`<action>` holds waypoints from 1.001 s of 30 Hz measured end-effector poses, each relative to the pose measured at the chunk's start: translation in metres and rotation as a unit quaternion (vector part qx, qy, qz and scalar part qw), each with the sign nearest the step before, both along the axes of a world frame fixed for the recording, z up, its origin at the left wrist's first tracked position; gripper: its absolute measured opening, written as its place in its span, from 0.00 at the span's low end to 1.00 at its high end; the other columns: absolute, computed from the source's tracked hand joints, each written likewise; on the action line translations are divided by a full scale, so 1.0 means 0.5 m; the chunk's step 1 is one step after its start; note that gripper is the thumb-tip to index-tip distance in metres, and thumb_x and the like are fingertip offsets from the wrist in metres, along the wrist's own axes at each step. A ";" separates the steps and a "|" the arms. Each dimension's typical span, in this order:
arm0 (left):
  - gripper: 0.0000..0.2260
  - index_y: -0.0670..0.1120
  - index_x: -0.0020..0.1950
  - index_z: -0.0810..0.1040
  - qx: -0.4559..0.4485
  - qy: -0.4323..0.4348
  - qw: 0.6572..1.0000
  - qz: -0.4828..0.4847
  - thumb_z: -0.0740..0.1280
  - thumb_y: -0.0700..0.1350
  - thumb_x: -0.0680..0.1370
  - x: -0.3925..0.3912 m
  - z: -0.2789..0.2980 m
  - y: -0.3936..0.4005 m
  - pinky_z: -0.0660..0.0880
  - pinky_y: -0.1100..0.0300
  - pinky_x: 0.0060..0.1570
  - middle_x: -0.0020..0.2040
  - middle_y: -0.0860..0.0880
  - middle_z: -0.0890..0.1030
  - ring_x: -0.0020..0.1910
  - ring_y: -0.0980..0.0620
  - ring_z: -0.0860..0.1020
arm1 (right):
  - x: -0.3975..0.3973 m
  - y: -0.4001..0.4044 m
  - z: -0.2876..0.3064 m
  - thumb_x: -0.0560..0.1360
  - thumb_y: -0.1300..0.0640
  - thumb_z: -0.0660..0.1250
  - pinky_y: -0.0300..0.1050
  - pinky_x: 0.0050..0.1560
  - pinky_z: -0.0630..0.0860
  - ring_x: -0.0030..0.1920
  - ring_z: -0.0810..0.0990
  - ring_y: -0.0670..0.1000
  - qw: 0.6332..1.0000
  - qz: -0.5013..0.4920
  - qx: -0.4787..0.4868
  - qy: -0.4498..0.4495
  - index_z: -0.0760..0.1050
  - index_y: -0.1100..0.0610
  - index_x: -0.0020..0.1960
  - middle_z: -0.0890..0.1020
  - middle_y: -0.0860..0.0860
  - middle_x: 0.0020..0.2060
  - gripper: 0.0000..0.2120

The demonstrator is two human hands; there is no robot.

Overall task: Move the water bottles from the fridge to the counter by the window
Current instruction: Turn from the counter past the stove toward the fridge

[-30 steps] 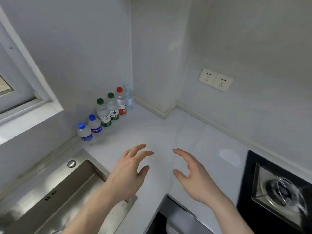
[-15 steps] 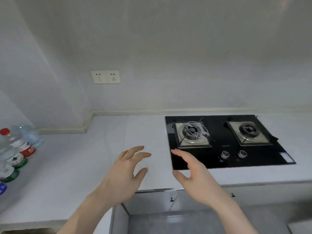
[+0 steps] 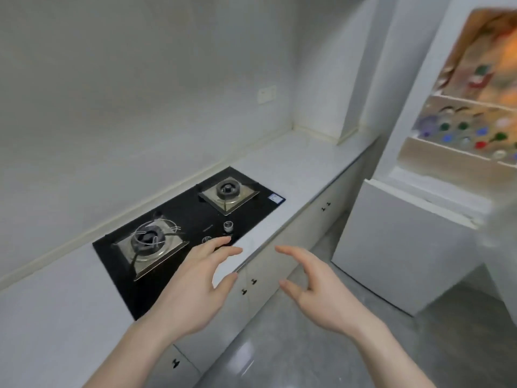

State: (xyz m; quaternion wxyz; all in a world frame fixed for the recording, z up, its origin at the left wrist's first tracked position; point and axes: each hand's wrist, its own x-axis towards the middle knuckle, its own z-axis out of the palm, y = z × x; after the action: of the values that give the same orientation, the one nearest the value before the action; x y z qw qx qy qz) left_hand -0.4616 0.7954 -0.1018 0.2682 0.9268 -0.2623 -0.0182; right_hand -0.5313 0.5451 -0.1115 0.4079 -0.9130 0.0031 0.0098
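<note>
The water bottles (image 3: 464, 133) stand crowded in a door shelf of the open fridge (image 3: 402, 247) at the far right, seen mostly as blurred coloured caps; their bodies are hidden behind the shelf's rail. Judging by the kind, each is likely a thin plastic bottle, moderately heavy if full, possibly cold and slick, yielding under a hard squeeze; the sure hold is round the body below the shoulder, lifting straight up past the rail. The left hand (image 3: 193, 287) hovers over the edge of the counter (image 3: 302, 163) beside the black hob (image 3: 179, 219), fingers spread and lightly bent, holding nothing; the right hand (image 3: 319, 289) hangs over the floor, likewise spread and empty.
</note>
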 end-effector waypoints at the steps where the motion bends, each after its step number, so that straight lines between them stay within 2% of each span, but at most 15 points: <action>1: 0.19 0.64 0.73 0.70 -0.004 -0.003 1.000 -0.016 0.64 0.54 0.82 -0.004 0.006 -0.037 0.58 0.63 0.75 0.75 0.70 0.60 0.76 0.66 0.58 | -0.018 -0.036 0.002 0.81 0.52 0.69 0.21 0.64 0.59 0.68 0.70 0.33 1.000 -0.018 -0.002 -0.003 0.66 0.37 0.75 0.68 0.30 0.71 0.26; 4: 0.19 0.64 0.72 0.70 -0.018 -0.015 0.998 -0.060 0.66 0.53 0.82 -0.018 0.021 -0.156 0.58 0.62 0.75 0.75 0.70 0.61 0.75 0.67 0.57 | -0.070 -0.150 0.011 0.81 0.50 0.68 0.31 0.68 0.66 0.68 0.74 0.39 0.998 -0.064 -0.007 -0.012 0.66 0.34 0.74 0.68 0.28 0.71 0.25; 7: 0.19 0.64 0.72 0.70 -0.024 -0.024 0.995 -0.099 0.65 0.54 0.82 -0.037 0.028 -0.267 0.58 0.64 0.74 0.75 0.69 0.61 0.75 0.66 0.58 | -0.120 -0.250 0.012 0.81 0.50 0.69 0.37 0.75 0.64 0.72 0.67 0.32 0.995 -0.098 -0.016 -0.023 0.67 0.37 0.75 0.69 0.30 0.72 0.25; 9: 0.18 0.65 0.72 0.70 -0.026 -0.020 0.993 -0.116 0.65 0.54 0.82 -0.047 0.030 -0.318 0.59 0.65 0.72 0.75 0.68 0.61 0.74 0.65 0.60 | -0.142 -0.292 0.015 0.81 0.50 0.69 0.35 0.75 0.62 0.73 0.65 0.31 0.993 -0.108 -0.026 -0.030 0.67 0.39 0.75 0.69 0.31 0.73 0.25; 14: 0.19 0.63 0.71 0.72 -0.043 -0.034 0.982 -0.183 0.67 0.53 0.81 -0.069 0.027 -0.482 0.58 0.67 0.72 0.75 0.64 0.65 0.74 0.64 0.60 | -0.222 -0.419 0.025 0.81 0.49 0.68 0.29 0.69 0.62 0.71 0.64 0.29 0.984 -0.168 -0.030 -0.045 0.67 0.36 0.74 0.68 0.27 0.71 0.24; 18: 0.19 0.63 0.72 0.71 -0.041 -0.025 0.969 -0.244 0.66 0.53 0.82 -0.071 0.033 -0.601 0.50 0.78 0.67 0.75 0.66 0.63 0.74 0.67 0.59 | -0.282 -0.499 0.026 0.81 0.50 0.68 0.25 0.64 0.64 0.70 0.65 0.28 0.971 -0.231 -0.031 -0.052 0.66 0.35 0.75 0.66 0.26 0.72 0.25; 22: 0.18 0.63 0.72 0.71 -0.041 -0.019 0.948 -0.315 0.65 0.54 0.82 -0.058 0.039 -0.745 0.52 0.78 0.66 0.75 0.67 0.63 0.75 0.66 0.59 | -0.336 -0.575 0.034 0.81 0.52 0.70 0.24 0.68 0.60 0.73 0.63 0.29 0.945 -0.317 -0.035 -0.066 0.68 0.37 0.74 0.68 0.28 0.71 0.25; 24: 0.18 0.63 0.72 0.71 -0.043 -0.012 0.937 -0.347 0.66 0.53 0.82 -0.046 0.039 -0.806 0.53 0.82 0.61 0.75 0.66 0.63 0.74 0.65 0.61 | -0.350 -0.610 0.036 0.80 0.52 0.70 0.31 0.72 0.62 0.73 0.63 0.29 0.933 -0.353 -0.038 -0.067 0.69 0.37 0.74 0.68 0.28 0.71 0.25; 27: 0.18 0.63 0.72 0.70 -0.046 -0.017 0.921 -0.385 0.65 0.54 0.82 -0.013 0.038 -0.881 0.54 0.75 0.67 0.75 0.67 0.62 0.74 0.66 0.60 | -0.346 -0.651 0.036 0.80 0.52 0.70 0.39 0.73 0.65 0.74 0.65 0.32 0.916 -0.392 -0.040 -0.071 0.68 0.36 0.74 0.68 0.28 0.72 0.25; 30: 0.18 0.64 0.72 0.70 -0.045 -0.022 0.907 -0.418 0.65 0.55 0.82 0.031 0.037 -0.936 0.58 0.68 0.69 0.75 0.67 0.62 0.73 0.65 0.61 | -0.319 -0.681 0.039 0.80 0.53 0.71 0.38 0.71 0.69 0.71 0.67 0.30 0.899 -0.429 -0.042 -0.078 0.69 0.36 0.73 0.69 0.27 0.70 0.25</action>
State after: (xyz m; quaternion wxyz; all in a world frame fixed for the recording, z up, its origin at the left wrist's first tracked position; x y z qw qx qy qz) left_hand -0.4462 0.3272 -0.0834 0.2718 0.7192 -0.6321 -0.0967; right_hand -0.6908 0.2048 -0.0918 0.3324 -0.8374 0.3631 -0.2377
